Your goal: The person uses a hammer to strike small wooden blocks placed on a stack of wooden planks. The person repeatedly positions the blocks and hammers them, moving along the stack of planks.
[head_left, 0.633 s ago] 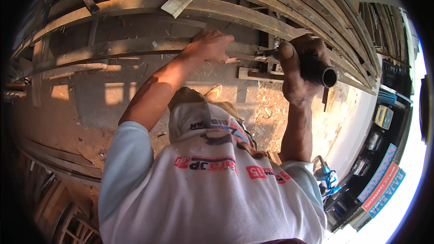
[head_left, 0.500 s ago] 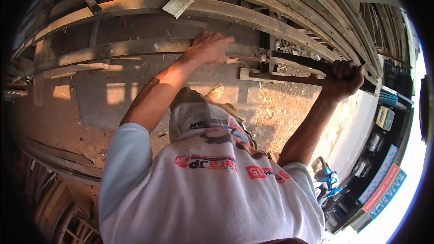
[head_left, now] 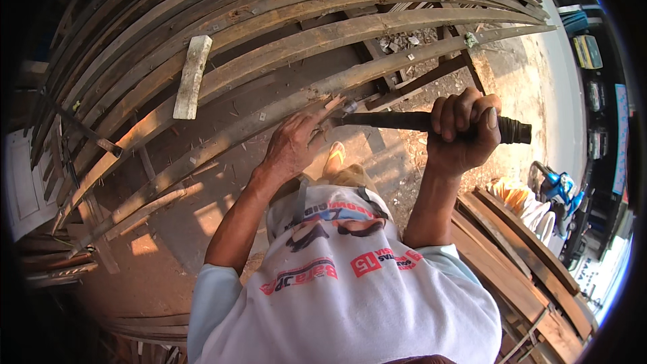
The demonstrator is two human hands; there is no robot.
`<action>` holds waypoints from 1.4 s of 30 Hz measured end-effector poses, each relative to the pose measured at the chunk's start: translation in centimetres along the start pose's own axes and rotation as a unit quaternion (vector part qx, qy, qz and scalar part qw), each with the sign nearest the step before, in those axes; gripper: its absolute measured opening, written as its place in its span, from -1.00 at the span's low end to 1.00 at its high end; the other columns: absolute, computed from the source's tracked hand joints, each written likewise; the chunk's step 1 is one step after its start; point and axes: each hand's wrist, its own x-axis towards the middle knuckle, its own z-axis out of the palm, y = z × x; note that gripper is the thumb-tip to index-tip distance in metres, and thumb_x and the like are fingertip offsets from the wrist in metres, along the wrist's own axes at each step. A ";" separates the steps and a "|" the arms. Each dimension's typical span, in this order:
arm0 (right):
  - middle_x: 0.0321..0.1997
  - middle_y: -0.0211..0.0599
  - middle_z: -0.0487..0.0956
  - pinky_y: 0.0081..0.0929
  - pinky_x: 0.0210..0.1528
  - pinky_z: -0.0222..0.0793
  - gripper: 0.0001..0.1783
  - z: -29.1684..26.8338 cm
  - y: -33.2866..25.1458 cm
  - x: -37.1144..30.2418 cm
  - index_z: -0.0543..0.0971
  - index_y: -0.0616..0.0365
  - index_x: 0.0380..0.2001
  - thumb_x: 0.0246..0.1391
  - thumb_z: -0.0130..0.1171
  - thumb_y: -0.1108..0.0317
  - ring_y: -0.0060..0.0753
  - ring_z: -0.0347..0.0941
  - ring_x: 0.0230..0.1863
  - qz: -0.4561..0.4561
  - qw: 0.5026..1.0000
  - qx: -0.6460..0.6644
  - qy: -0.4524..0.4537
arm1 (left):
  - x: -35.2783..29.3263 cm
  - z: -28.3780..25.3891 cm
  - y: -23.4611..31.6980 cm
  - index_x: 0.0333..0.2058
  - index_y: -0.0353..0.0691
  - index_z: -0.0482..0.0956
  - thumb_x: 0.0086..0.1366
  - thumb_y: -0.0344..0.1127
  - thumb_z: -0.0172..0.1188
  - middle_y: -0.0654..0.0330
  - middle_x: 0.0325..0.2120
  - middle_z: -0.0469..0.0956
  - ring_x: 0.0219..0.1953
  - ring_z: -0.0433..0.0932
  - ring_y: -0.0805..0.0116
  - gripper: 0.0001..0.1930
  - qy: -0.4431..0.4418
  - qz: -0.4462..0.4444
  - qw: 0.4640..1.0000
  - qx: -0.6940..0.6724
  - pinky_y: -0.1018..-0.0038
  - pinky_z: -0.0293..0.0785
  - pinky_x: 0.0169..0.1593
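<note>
My right hand (head_left: 465, 128) is wrapped round the black handle of a hammer (head_left: 397, 120). The handle lies nearly level, and its metal head is at the left end, close to my left fingertips. My left hand (head_left: 293, 141) is at the near side of a long wooden beam (head_left: 263, 116), fingers drawn together by the hammer head. Whatever is between those fingers is too small to make out. A pale splintered bit of wood (head_left: 333, 102) sticks up at the beam, just beyond the left fingers.
Several long beams (head_left: 283, 37) run across behind. A short pale board (head_left: 193, 77) lies over them. At the right are stacked planks (head_left: 526, 263) and a blue motorbike (head_left: 559, 185). My sandalled foot (head_left: 335, 156) stands on the littered floor below my hands.
My view has turned and shifted. The right hand has brought the hammer in from the far right, its head now beside my left fingers. The left hand has drawn nearer to me.
</note>
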 end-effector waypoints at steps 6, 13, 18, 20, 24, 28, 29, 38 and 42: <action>-0.52 -0.47 0.27 -0.54 -0.58 0.22 -0.70 -3.2 -2.0 -2.2 0.28 -0.01 -0.38 0.40 0.07 0.16 -0.62 0.15 -0.69 0.002 0.998 -0.047 0.034 | -0.1 3.2 2.3 -0.03 -0.32 0.59 0.40 -0.40 0.23 -0.13 -0.28 0.69 -0.15 0.70 -0.20 -0.78 -0.157 -0.108 0.978 -0.079 0.11 0.57 -0.14; -0.50 -0.43 0.29 -0.55 -0.52 0.28 -0.69 -7.1 -2.6 -2.6 0.28 0.02 -0.36 0.43 0.08 0.16 -0.60 0.19 -0.66 -0.001 0.995 -0.049 0.085 | 1.5 4.6 3.5 -0.14 -0.34 0.55 0.46 -0.36 0.17 -0.16 -0.33 0.67 -0.25 0.68 -0.24 -0.85 -0.194 -0.085 0.977 -0.028 0.03 0.56 -0.21; -0.47 -0.37 0.34 -0.52 -0.54 0.34 -0.69 -7.8 -4.1 -1.5 0.34 0.05 -0.32 0.42 0.19 0.17 -0.57 0.29 -0.60 -0.024 0.970 -0.065 0.232 | 3.7 3.8 6.4 -0.14 -0.28 0.57 0.51 -0.24 0.12 -0.17 -0.40 0.64 -0.31 0.67 -0.23 -0.79 -0.212 -0.074 0.972 0.073 -0.01 0.55 -0.25; -0.45 -0.38 0.34 -0.54 -0.53 0.35 -0.67 -8.0 -4.7 -2.1 0.35 0.04 -0.32 0.41 0.22 0.13 -0.57 0.30 -0.58 -0.039 0.980 -0.113 0.161 | 4.3 4.3 7.3 -0.15 -0.27 0.57 0.50 -0.20 0.12 -0.18 -0.44 0.63 -0.32 0.66 -0.24 -0.77 -0.202 -0.048 0.976 0.066 -0.02 0.54 -0.24; -0.42 -0.42 0.33 -0.57 -0.50 0.31 -0.70 -11.6 -4.5 -2.6 0.36 0.04 -0.34 0.43 0.20 0.19 -0.57 0.31 -0.53 0.005 0.992 -0.096 0.077 | 6.1 3.1 9.5 -0.05 -0.21 0.60 0.44 -0.17 0.20 -0.11 -0.35 0.65 -0.24 0.67 -0.20 -0.74 -0.248 -0.153 0.955 0.059 0.00 0.57 -0.09; -0.48 -0.48 0.34 -0.56 -0.47 0.20 -0.67 -14.2 -4.8 -3.5 0.39 0.05 -0.42 0.42 0.22 0.22 -0.58 0.23 -0.55 0.054 0.976 -0.125 0.170 | 2.8 5.4 4.9 0.15 -0.26 0.54 0.28 -0.14 0.41 -0.09 -0.01 0.56 0.13 0.55 -0.09 -0.46 -0.097 -0.030 0.984 0.144 0.07 0.50 0.21; -0.50 -0.48 0.35 -0.55 -0.47 0.18 -0.67 -14.2 -4.7 -4.0 0.39 0.04 -0.44 0.41 0.24 0.23 -0.58 0.24 -0.55 0.053 0.965 -0.166 0.198 | 2.9 5.0 4.6 0.35 -0.15 0.37 0.15 -0.08 0.51 0.03 0.19 0.42 0.30 0.36 0.01 -0.18 -0.119 -0.086 0.982 0.116 0.10 0.33 0.38; -0.62 -0.44 0.38 -0.45 -0.44 0.17 -0.50 -12.4 -0.2 -8.7 0.41 0.08 -0.61 0.25 0.43 0.12 -0.53 0.27 -0.52 0.182 0.830 -0.476 0.229 | 0.0 -1.5 -4.9 0.38 -0.24 0.32 0.11 -0.03 0.54 -0.09 0.26 0.34 0.38 0.26 -0.04 -0.08 -0.012 -0.202 0.940 0.274 -0.04 0.18 0.39; -0.60 -0.44 0.36 -0.45 -0.42 0.20 -0.54 -8.6 2.3 -8.5 0.40 0.07 -0.54 0.28 0.41 0.12 -0.52 0.27 -0.52 0.206 0.867 -0.430 0.145 | 0.2 -3.3 -7.6 0.13 -0.25 0.49 0.09 0.02 0.55 -0.10 0.12 0.51 0.29 0.43 -0.07 -0.27 -0.128 -0.258 0.931 0.225 -0.03 0.29 0.28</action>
